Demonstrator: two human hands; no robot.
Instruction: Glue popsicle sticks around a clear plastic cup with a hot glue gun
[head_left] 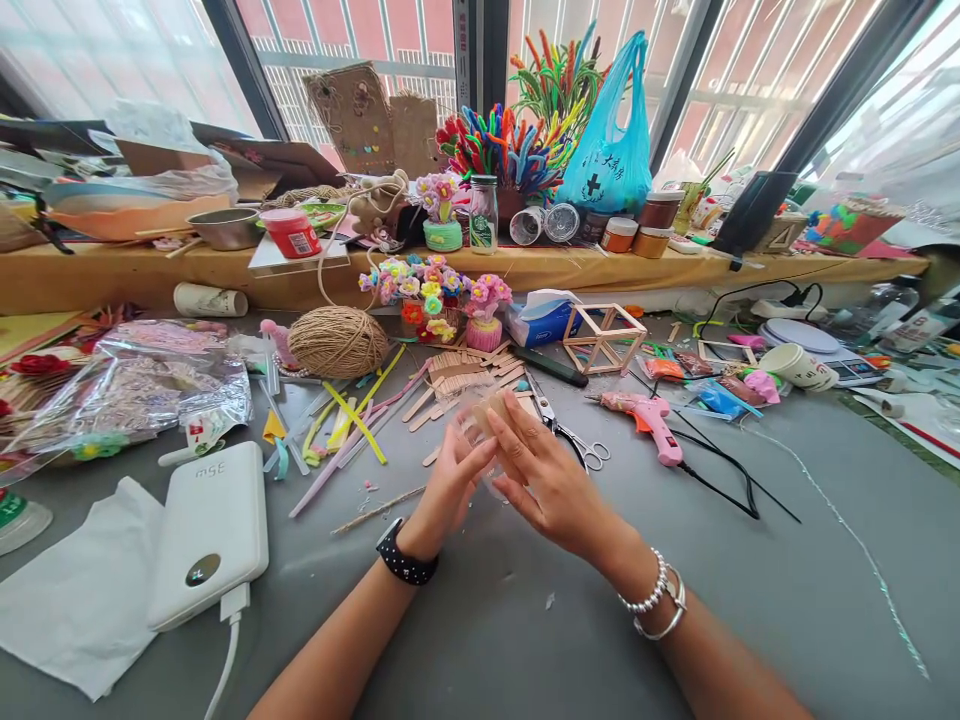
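My left hand and my right hand meet above the grey table, fingers closed around a small, pale, see-through object that I cannot name. The left wrist wears a black dotted watch band, the right wrist silver bracelets. Just beyond the hands lie several wooden craft sticks, scissors to the right, and coloured strips and straws to the left.
A twine ball, a white power bank on its cable, a pink glue gun with a black cord, a wooden stick frame, small flower crafts and plastic bags crowd the table. A cluttered shelf runs along the window.
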